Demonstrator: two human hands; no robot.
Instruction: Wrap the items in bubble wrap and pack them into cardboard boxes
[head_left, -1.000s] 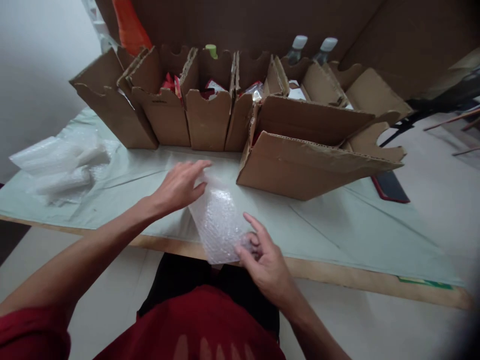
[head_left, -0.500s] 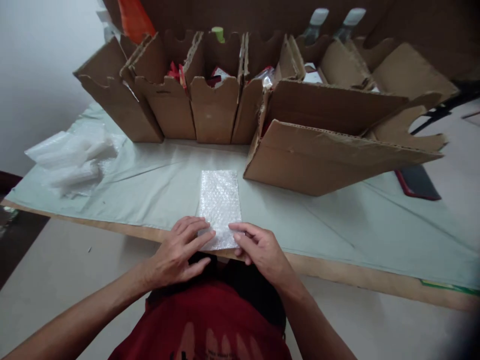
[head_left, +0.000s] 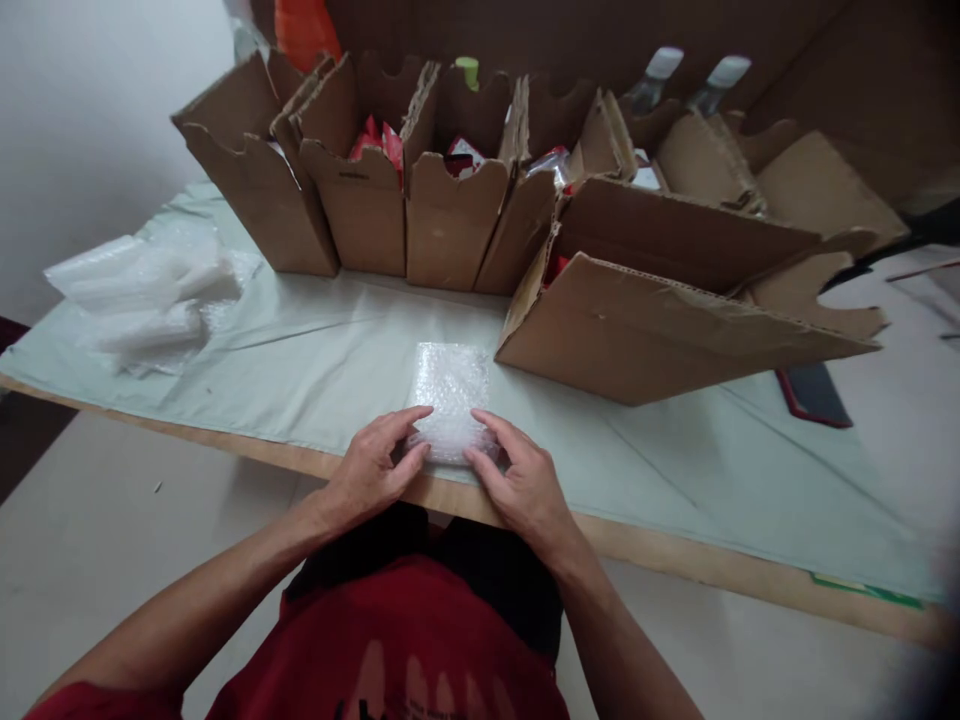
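Note:
A piece of clear bubble wrap (head_left: 451,378) lies flat on the cloth near the table's front edge. Its near end is folded over into a thicker band. My left hand (head_left: 381,458) grips the left side of that band between thumb and fingers. On the opposite side, my right hand (head_left: 519,472) pinches the band's right end the same way. Whether anything lies inside the fold, I cannot tell.
Open cardboard bins (head_left: 450,225) with red and white packets stand along the back. A larger cardboard box (head_left: 637,330) sits right of centre. Loose bubble wrap (head_left: 150,300) is heaped at left. Two capped bottles (head_left: 720,85) rise behind, and a dark flat object (head_left: 814,395) lies at right.
The near end of the bubble wrap has been folded away from me, so the sheet looks shorter. Both hands have moved slightly forward and closed on its sides. The view has shifted a little.

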